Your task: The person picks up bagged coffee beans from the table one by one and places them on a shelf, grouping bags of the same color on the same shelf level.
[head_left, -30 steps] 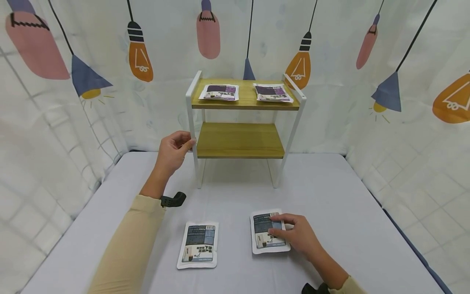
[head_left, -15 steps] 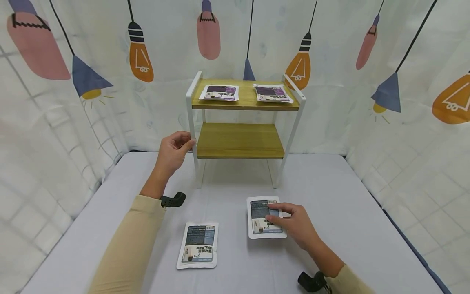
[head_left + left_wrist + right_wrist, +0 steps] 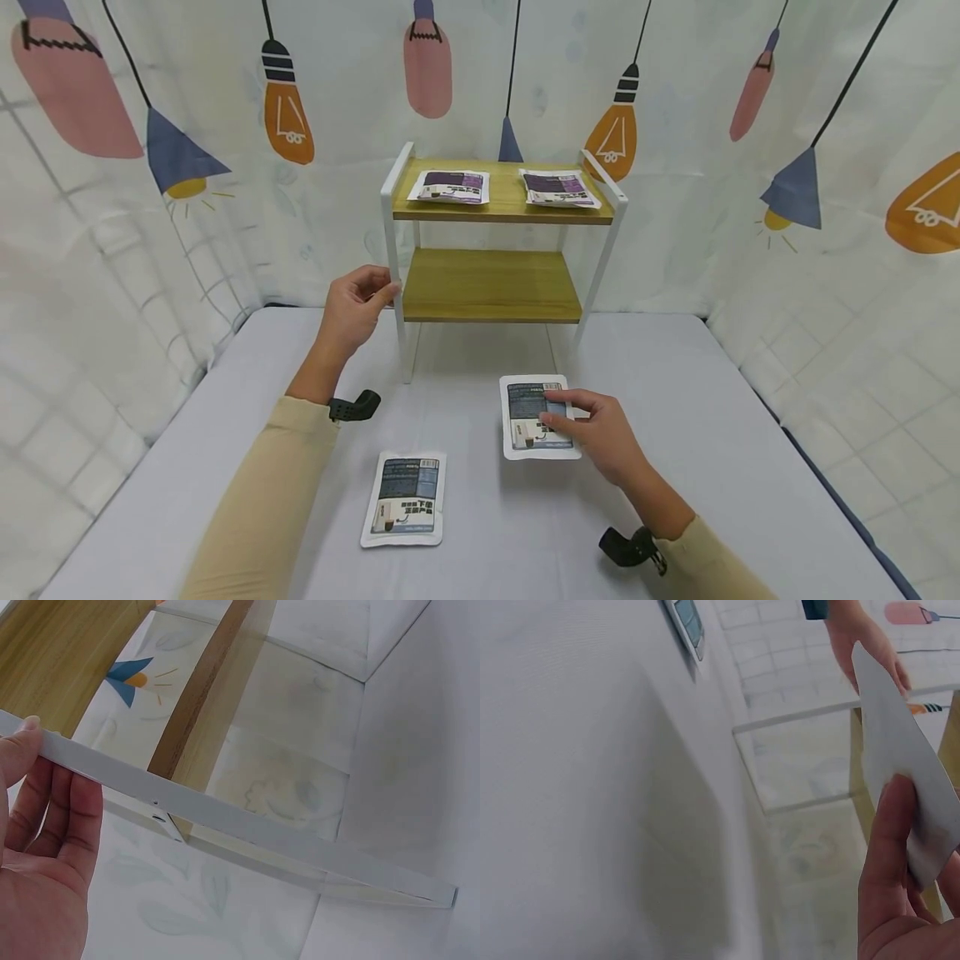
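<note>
In the head view my left hand (image 3: 358, 304) grips the left white post of a two-tier shelf (image 3: 491, 287). The left wrist view shows its thumb and fingers around the white metal frame (image 3: 247, 817). My right hand (image 3: 600, 429) pinches a white pouch (image 3: 525, 446) with a dark blue printed label by its right edge. Seen in the right wrist view, that pouch (image 3: 904, 761) is tilted above the table, and its shadow falls below. A similar pouch (image 3: 405, 500) lies flat on the table between the arms.
Two purple-labelled packets (image 3: 450, 187) lie on the shelf's upper wooden board, one left and one right. The lower board is bare wood. A white cloth covers the table (image 3: 480, 533), and curtains (image 3: 337, 208) printed with lamps surround it.
My right hand has lifted the pouch and carried it forward, toward the shelf. The left hand keeps its grip on the post, and the other pouch stays put.
</note>
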`<state>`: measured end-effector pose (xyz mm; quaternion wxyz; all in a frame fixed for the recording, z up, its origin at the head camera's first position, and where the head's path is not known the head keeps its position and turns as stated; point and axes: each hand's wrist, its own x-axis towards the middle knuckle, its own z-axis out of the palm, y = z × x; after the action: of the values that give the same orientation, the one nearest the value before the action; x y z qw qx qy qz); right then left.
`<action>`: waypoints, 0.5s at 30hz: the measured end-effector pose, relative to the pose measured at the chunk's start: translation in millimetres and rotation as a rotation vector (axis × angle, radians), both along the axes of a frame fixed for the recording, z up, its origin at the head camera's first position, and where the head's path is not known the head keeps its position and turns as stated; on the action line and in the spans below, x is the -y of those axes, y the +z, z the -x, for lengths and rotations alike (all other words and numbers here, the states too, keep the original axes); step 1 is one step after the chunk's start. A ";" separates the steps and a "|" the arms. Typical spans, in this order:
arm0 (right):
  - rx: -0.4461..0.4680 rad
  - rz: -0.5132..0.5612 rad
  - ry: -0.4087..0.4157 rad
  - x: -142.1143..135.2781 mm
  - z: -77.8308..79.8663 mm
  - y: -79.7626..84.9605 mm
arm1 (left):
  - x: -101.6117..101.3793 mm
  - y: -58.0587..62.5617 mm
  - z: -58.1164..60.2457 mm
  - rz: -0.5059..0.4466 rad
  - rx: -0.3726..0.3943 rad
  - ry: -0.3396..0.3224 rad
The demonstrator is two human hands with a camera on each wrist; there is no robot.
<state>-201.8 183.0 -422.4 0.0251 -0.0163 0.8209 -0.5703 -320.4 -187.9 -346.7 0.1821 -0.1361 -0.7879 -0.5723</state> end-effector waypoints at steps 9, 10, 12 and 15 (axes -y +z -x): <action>-0.017 0.055 0.011 -0.9 11.9 12.0 | -0.2 0.1 0.5 -0.010 -0.007 -0.006; -0.019 0.065 0.014 -1.2 13.5 13.2 | -0.2 0.2 0.4 -0.009 -0.008 -0.006; -0.023 0.082 0.017 -1.4 16.4 16.1 | 0.0 0.1 0.5 -0.009 -0.012 -0.006; -0.033 0.098 0.017 -1.3 20.3 21.8 | -0.1 0.2 0.7 -0.012 -0.006 -0.008</action>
<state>-222.1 184.2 -400.6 0.0158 -0.0338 0.7922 -0.6091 -321.1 -187.8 -346.5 0.1832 -0.1398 -0.7833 -0.5774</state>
